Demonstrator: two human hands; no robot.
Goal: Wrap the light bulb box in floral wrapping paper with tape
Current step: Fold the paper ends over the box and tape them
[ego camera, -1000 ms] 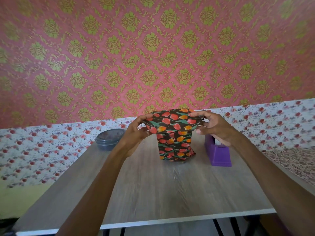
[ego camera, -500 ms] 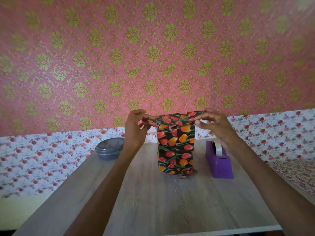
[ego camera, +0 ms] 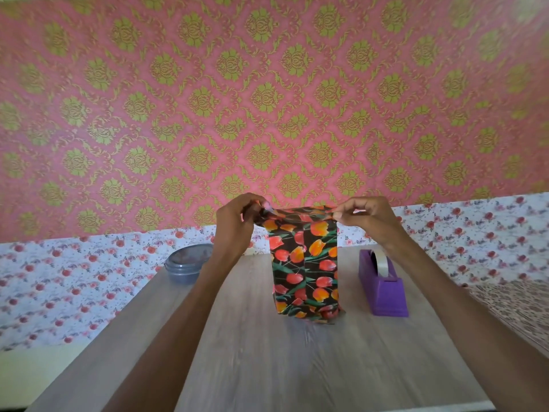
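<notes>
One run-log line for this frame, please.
stage: closing top | left hand, right hand: pinching floral-wrapped box top corners | purple tape dispenser: idle

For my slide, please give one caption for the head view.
Both hands, left and right, pinch the floral paper atop the upright wrapped box.

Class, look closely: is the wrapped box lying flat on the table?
No, the wrapped box stands upright on the table, both hands pinching its top paper.
</notes>
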